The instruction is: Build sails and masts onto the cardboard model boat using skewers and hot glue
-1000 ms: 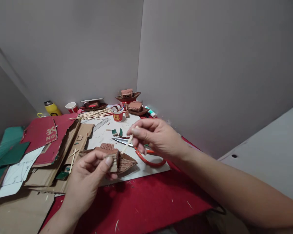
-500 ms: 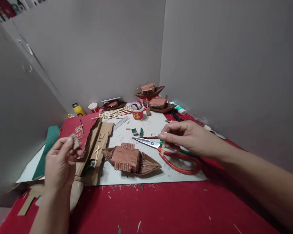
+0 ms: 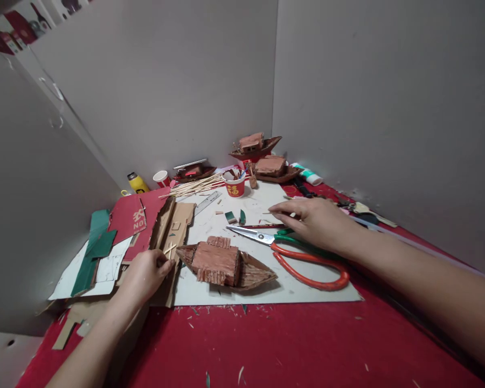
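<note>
Now the left hand has lowered over the cardboard.

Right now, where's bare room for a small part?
Widest: red cloth in front of the white board, slivers aside. Smaller: board between gold-marked cup and right hand. Crowded: cardboard pile by left hand, back row of model boats.

Back wall, plain grey; right wall, likewise, meeting it at a vertical corner; left panel, grey; tabletop, red-covered; light, soft, muted.
</note>
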`<state>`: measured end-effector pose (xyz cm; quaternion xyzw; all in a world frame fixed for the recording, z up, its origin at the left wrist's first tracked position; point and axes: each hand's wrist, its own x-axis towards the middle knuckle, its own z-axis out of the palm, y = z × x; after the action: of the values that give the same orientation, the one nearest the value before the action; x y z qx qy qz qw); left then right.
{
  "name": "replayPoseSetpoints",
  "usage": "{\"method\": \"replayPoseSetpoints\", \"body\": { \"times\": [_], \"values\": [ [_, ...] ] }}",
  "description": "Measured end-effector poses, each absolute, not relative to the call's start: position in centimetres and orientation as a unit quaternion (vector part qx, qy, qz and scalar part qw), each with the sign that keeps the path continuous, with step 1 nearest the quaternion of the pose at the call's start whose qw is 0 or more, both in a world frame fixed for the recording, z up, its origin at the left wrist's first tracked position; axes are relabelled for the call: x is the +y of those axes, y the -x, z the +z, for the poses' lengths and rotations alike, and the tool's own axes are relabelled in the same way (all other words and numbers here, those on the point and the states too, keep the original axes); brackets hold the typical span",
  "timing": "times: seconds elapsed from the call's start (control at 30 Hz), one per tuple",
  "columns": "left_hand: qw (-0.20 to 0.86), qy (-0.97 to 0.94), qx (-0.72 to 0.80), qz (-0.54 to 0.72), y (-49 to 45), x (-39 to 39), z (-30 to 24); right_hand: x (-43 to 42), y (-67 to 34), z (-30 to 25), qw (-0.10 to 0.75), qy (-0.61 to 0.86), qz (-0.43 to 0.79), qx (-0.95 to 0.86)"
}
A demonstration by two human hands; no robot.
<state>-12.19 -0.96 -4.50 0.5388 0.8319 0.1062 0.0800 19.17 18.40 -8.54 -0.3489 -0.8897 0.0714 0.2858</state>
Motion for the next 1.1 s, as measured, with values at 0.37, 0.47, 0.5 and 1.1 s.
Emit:
{"method": "replayPoseSetpoints", "body": {
  "times": [0.37, 0.47, 0.5, 1.1],
  "values": [
    [0.166, -0.527, 0.82, 0.15, 12.4, -0.4, -3.7, 18.5, -19.4, -8.4, 0.198, 0.394, 0.044, -0.896],
    [0.226, -0.512, 0.799, 0.22, 12.1, -1.5, -2.8, 18.6, -19.4, -8.4, 0.212, 0.399, 0.04, -0.891],
    [0.241, -0.511, 0.789, 0.24, 11.9, -2.0, -2.5, 18.4, -19.4, -8.3, 0.23, 0.393, 0.04, -0.89],
    [0.592, -0.466, 0.54, 0.375, -0.4, -1.6, -2.4, 9.1, -18.5, -4.5, 0.411, -0.042, -0.015, -0.91]
  ]
}}
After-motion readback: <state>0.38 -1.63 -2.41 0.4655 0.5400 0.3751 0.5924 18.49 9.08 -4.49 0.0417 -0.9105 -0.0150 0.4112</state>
